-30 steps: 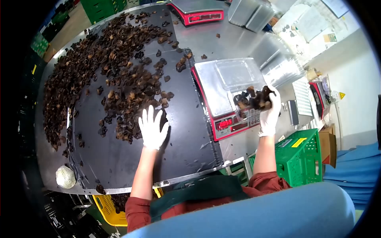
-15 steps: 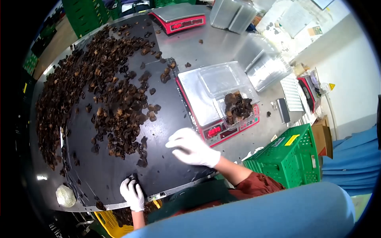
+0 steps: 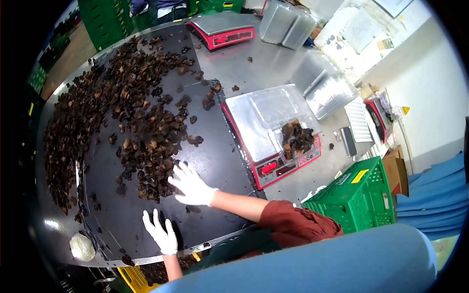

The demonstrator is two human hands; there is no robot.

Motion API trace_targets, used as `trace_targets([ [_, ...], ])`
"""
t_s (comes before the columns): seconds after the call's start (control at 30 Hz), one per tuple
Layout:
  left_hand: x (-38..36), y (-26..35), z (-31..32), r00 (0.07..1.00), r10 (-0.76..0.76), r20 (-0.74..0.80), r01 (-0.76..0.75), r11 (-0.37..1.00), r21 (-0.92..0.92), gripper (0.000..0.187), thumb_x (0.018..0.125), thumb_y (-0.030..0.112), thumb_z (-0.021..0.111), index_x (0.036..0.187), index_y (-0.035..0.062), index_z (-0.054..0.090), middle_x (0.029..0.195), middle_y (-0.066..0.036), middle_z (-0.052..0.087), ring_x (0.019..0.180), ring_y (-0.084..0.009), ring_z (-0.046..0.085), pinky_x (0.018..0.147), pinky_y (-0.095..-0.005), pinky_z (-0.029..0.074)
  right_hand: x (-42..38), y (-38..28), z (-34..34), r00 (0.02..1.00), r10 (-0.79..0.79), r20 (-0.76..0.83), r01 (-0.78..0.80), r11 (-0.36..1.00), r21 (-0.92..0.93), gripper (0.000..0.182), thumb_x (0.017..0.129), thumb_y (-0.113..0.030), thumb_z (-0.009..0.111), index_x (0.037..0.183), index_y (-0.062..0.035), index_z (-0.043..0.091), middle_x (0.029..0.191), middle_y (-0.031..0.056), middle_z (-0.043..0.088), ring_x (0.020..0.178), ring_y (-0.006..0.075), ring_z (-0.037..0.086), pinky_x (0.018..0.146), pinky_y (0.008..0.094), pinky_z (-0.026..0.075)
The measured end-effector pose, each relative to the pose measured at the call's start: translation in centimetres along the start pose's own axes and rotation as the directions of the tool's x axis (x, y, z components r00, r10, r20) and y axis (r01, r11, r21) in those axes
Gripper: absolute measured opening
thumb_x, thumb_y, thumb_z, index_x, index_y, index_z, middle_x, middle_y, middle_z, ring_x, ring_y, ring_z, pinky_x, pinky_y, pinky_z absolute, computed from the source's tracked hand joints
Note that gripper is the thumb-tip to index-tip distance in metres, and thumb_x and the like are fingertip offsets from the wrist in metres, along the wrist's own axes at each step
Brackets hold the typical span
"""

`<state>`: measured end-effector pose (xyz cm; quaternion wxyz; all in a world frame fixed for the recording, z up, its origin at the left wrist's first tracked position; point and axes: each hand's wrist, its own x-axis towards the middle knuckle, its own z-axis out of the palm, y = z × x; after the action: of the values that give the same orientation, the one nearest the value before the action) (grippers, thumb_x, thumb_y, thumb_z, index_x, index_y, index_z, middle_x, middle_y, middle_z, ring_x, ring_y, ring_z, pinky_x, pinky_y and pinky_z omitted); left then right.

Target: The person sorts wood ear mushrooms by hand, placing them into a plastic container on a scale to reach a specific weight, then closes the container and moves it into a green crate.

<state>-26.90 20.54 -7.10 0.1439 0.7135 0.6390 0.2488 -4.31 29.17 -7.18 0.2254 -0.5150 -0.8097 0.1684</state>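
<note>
Dark brown wood ear mushrooms (image 3: pixel 151 146) lie heaped on the black table surface. My right hand (image 3: pixel 193 185), in a white glove, is open with fingers spread, at the right edge of the nearer heap. My left hand (image 3: pixel 161 236), also gloved, is open over the table near its front edge, apart from the heap. A single mushroom piece (image 3: pixel 193 209) lies below my right hand. To the right, a red scale (image 3: pixel 249 132) bears a clear plastic container (image 3: pixel 276 105) with a clump of mushrooms (image 3: pixel 297 139) at one end; its red digits are too blurred to read.
A second red scale (image 3: pixel 224 39) and stacked clear containers (image 3: pixel 286 24) stand at the back. More clear containers (image 3: pixel 325 85) are beside the near scale. A green crate (image 3: pixel 349 198) sits at right, a yellow basket (image 3: pixel 132 278) below the edge, a white netted ball (image 3: pixel 82 247) at left.
My right hand has moved left to the heap and spread its fingers. My left hand has opened from a curl around dark pieces at the table's edge. The view has shifted slightly.
</note>
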Motion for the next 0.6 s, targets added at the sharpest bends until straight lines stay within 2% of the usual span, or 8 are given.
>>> trace_targets([
  [0.17,5.1,1.4,0.5,0.990,0.139,-0.001,-0.138,0.980,0.147,0.058,0.086,0.022,0.063,0.139,0.0092,0.045,0.152,-0.021,0.026,0.137,-0.0461,0.024,0.112,-0.0528,0.022,-4.4,-1.3,-1.4,0.945,-0.236,0.228,0.214,0.970,0.114,0.059,0.078,-0.030,0.066,0.132,-0.0099,0.050,0.142,0.0220,0.037,0.134,0.0407,0.032,0.112,0.0576,0.020],
  [0.3,6.1,3.2,1.4,0.942,0.254,0.220,-0.286,0.949,0.130,0.065,0.078,0.030,0.069,0.136,0.0116,0.048,0.151,-0.021,0.029,0.130,-0.0522,0.029,0.109,-0.0558,0.026,-6.4,0.4,-4.8,0.983,-0.151,0.103,0.137,0.982,0.126,0.053,0.077,-0.033,0.068,0.125,-0.0127,0.056,0.139,0.0196,0.040,0.130,0.0390,0.036,0.110,0.0541,0.025],
  [0.37,5.7,3.8,1.4,0.925,0.302,0.230,-0.332,0.937,0.106,0.062,0.076,0.027,0.070,0.133,0.0135,0.052,0.150,-0.018,0.032,0.129,-0.0520,0.031,0.109,-0.0549,0.027,-6.6,0.0,-8.9,0.991,-0.133,0.015,0.127,0.970,0.210,0.045,0.079,-0.031,0.068,0.118,-0.0113,0.060,0.133,0.0167,0.049,0.125,0.0361,0.044,0.105,0.0489,0.035],
  [0.4,5.5,3.7,1.5,0.933,0.293,0.210,-0.316,0.945,0.082,0.061,0.076,0.026,0.070,0.133,0.0134,0.052,0.149,-0.018,0.033,0.129,-0.0512,0.031,0.109,-0.0547,0.028,-6.2,-0.2,-12.1,0.992,-0.111,-0.063,0.120,0.979,0.165,0.032,0.080,-0.027,0.067,0.108,-0.0098,0.065,0.115,0.0126,0.063,0.108,0.0306,0.058,0.094,0.0421,0.045],
  [0.47,4.8,3.4,1.4,0.949,0.273,0.160,-0.282,0.959,0.038,0.059,0.077,0.023,0.069,0.132,0.0132,0.053,0.149,-0.019,0.035,0.129,-0.0495,0.032,0.108,-0.0541,0.029,-5.6,0.8,-17.9,0.985,0.138,-0.099,-0.139,0.990,-0.009,0.015,0.080,-0.019,0.062,0.085,-0.0092,0.071,0.078,0.0114,0.068,0.072,0.0299,0.064,0.075,0.0404,0.050],
  [0.5,4.6,3.3,1.3,0.957,0.261,0.129,-0.266,0.964,0.018,0.057,0.077,0.022,0.068,0.132,0.0131,0.053,0.148,-0.019,0.035,0.129,-0.0486,0.032,0.108,-0.0536,0.029,-5.4,0.9,-21.4,0.927,0.360,-0.102,-0.374,0.882,-0.286,0.015,0.077,-0.020,0.067,0.087,-0.0091,0.069,0.087,0.0112,0.067,0.077,0.0291,0.063,0.073,0.0389,0.050],
  [0.53,4.4,3.6,0.9,0.969,0.226,0.096,-0.227,0.974,0.007,0.056,0.079,0.021,0.067,0.132,0.0114,0.052,0.149,-0.019,0.035,0.129,-0.0467,0.034,0.108,-0.0528,0.030,-7.2,4.2,-22.1,0.850,0.246,-0.466,-0.407,0.868,-0.284,0.013,0.081,-0.017,0.060,0.083,-0.0095,0.070,0.075,0.0111,0.066,0.067,0.0303,0.061,0.068,0.0407,0.048],
  [0.6,3.8,3.0,0.8,0.981,0.189,0.054,-0.190,0.982,0.017,0.056,0.079,0.019,0.066,0.133,0.0091,0.051,0.149,-0.019,0.035,0.130,-0.0447,0.034,0.108,-0.0515,0.029,-9.0,7.9,-24.9,0.697,0.281,-0.660,-0.555,0.794,-0.249,0.014,0.084,-0.022,0.063,0.088,-0.0091,0.068,0.081,0.0096,0.067,0.076,0.0299,0.062,0.071,0.0414,0.048],
])
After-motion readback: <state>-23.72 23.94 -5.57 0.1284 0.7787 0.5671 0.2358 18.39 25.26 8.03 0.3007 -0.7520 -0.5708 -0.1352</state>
